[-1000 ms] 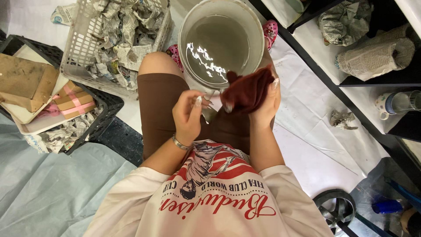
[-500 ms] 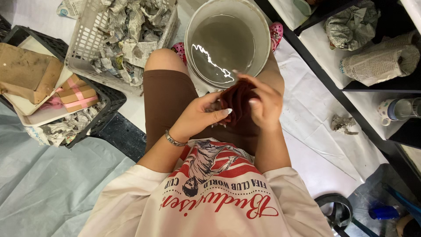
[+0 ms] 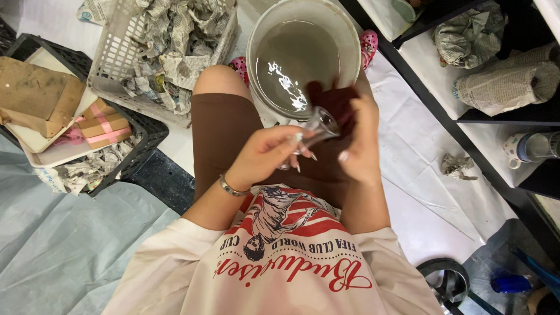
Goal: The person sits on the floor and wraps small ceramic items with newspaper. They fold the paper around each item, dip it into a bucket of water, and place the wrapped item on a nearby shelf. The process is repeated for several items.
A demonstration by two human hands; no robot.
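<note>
Head view: left hand (image 3: pixel 265 154) pinches small clear glass (image 3: pixel 315 127); right hand (image 3: pixel 359 140) clutches dark red cloth (image 3: pixel 335 102). Glass likely fragile, wet-slick; hold by base.

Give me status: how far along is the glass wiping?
Done: hard to tell; the small clear glass is out of the bucket of cloudy water.
In hand: left hand grips the glass, right hand holds the dark red cloth at its mouth.
Left: newspaper-wrapped bundles sit on the shelf.
</note>
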